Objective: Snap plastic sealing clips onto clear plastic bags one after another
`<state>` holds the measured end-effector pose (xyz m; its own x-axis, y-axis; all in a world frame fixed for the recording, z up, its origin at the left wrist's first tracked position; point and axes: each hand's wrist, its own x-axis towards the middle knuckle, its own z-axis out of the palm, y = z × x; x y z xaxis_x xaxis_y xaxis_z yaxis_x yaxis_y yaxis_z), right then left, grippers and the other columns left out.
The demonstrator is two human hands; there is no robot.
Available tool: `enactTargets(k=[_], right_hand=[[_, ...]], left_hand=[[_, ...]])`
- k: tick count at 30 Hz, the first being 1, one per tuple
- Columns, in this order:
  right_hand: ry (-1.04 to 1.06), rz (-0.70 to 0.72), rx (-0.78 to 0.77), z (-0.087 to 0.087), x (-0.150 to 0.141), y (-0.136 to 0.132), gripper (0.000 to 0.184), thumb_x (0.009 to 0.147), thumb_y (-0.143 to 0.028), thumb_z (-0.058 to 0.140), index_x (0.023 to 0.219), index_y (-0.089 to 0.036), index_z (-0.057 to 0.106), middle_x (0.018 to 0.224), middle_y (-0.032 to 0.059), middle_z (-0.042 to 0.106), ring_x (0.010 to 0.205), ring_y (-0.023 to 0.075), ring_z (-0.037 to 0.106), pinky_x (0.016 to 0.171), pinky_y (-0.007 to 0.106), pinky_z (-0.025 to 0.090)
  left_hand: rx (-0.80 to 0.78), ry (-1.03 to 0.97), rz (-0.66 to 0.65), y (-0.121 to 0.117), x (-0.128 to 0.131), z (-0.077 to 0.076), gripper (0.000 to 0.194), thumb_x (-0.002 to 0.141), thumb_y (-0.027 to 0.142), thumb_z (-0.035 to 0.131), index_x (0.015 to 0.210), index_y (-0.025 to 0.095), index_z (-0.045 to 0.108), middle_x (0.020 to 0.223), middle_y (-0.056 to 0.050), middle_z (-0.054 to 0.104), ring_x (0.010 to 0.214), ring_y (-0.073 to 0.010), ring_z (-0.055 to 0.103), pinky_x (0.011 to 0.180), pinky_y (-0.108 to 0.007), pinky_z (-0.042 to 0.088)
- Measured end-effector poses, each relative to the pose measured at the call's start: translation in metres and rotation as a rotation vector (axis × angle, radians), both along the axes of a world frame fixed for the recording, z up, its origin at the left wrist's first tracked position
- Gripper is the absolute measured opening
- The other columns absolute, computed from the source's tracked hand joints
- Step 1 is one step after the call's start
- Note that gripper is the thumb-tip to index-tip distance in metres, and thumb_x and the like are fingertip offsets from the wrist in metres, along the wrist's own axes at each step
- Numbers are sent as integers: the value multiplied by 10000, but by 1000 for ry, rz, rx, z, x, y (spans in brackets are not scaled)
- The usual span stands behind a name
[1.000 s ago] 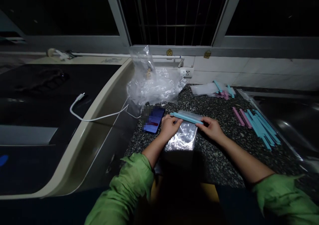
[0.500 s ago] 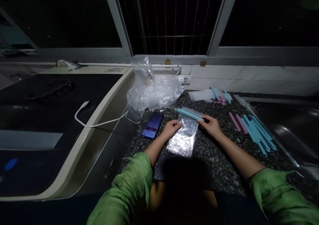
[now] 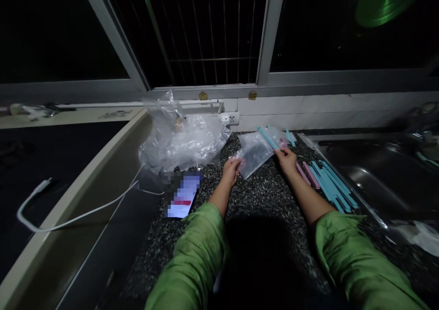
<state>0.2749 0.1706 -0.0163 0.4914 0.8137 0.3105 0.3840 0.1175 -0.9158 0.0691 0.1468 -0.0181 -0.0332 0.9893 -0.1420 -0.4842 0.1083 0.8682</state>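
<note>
A clear plastic bag (image 3: 254,157) is stretched between my hands, slanting up to the right over the dark speckled counter. My left hand (image 3: 231,170) pinches its lower left edge. My right hand (image 3: 286,160) is closed around the near end of a light blue sealing clip (image 3: 266,137), which runs along the bag's far right side. Just beyond that clip lie other flat bags with blue and pink clips, partly covered by the held bag. Beside my right wrist rest loose pink clips (image 3: 311,174) and several loose blue clips (image 3: 329,184).
Crumpled clear plastic bags (image 3: 187,141) are heaped at the back left. A lit phone (image 3: 185,195) lies left of my left forearm. A white cable (image 3: 99,205) crosses from the washing machine (image 3: 65,173). A metal sink (image 3: 373,177) is at the right, a wall socket (image 3: 230,118) behind.
Both hands have carried the bag with its blue clip away from me, toward the clipped bags at the back, and turned it to slant. The camera view has swung right.
</note>
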Motion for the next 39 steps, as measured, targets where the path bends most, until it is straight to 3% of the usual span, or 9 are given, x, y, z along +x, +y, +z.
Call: enactTargets(k=[5, 10, 18, 24, 26, 29, 31, 35, 39], right_hand=[[22, -120, 36, -6, 9, 33, 355, 617, -442, 581, 716, -104, 623, 513, -42, 417, 507, 110, 377, 530, 259, 355], [47, -215, 69, -9, 19, 61, 348, 631, -438, 564, 701, -103, 625, 535, -10, 494, 554, 139, 442, 574, 277, 387], [93, -232, 63, -13, 21, 79, 311, 638, -405, 553, 714, -108, 608, 622, 36, 572, 603, 169, 508, 614, 298, 417], [27, -310, 103, -4, 10, 61, 450, 718, -381, 482, 1048, -78, 521, 692, 48, 576, 618, 159, 515, 627, 284, 412], [-101, -238, 107, 1, -5, 50, 410, 735, -376, 459, 1026, -97, 536, 718, 60, 587, 644, 166, 521, 649, 289, 408], [-254, 95, -45, 3, -48, 34, 300, 740, -366, 444, 853, -138, 603, 778, 81, 616, 722, 186, 539, 694, 300, 405], [-254, 227, -111, 1, -84, 26, 234, 697, -368, 511, 744, -167, 622, 715, 52, 629, 674, 176, 548, 658, 284, 410], [-223, 338, -204, -6, -151, 22, 225, 645, -426, 591, 692, -212, 645, 676, 20, 648, 664, 172, 575, 629, 270, 411], [-167, 328, -283, -5, -189, 29, 198, 644, -409, 599, 632, -217, 648, 679, 40, 662, 735, 214, 604, 681, 307, 411]], left_hand=[[52, 106, 151, 36, 25, -2, 333, 658, 197, 605, 982, 126, 574, 741, -9, 664, 722, -123, 620, 717, -253, 477], [83, 179, 152, 62, 41, -5, 693, 724, 139, 555, 1350, 178, 258, 747, 18, 619, 560, -74, 578, 615, -208, 468], [184, 287, 105, 81, 48, -12, 610, 713, 93, 566, 1284, 212, 388, 1000, -48, 598, 590, -48, 544, 669, -210, 473], [237, 526, 167, 61, 44, -10, 505, 712, 95, 537, 1205, 165, 454, 998, -75, 585, 605, -79, 511, 680, -242, 468], [307, 629, 278, 44, 37, -8, 431, 720, 98, 499, 1147, 152, 492, 999, -92, 569, 708, -121, 535, 743, -276, 464], [423, 748, 511, 14, 19, -6, 388, 729, 116, 472, 1114, 158, 499, 1107, -125, 510, 995, -194, 508, 895, -342, 408], [435, 808, 661, -4, 2, -4, 389, 731, 125, 469, 1118, 161, 484, 1176, -140, 462, 1142, -221, 431, 986, -382, 332], [368, 860, 823, -29, -38, -4, 398, 727, 134, 475, 1123, 169, 466, 1264, -152, 379, 1251, -238, 329, 1045, -411, 245], [321, 845, 867, -41, -70, -7, 391, 723, 119, 467, 1111, 164, 473, 1280, -155, 364, 1264, -233, 324, 1048, -388, 251]])
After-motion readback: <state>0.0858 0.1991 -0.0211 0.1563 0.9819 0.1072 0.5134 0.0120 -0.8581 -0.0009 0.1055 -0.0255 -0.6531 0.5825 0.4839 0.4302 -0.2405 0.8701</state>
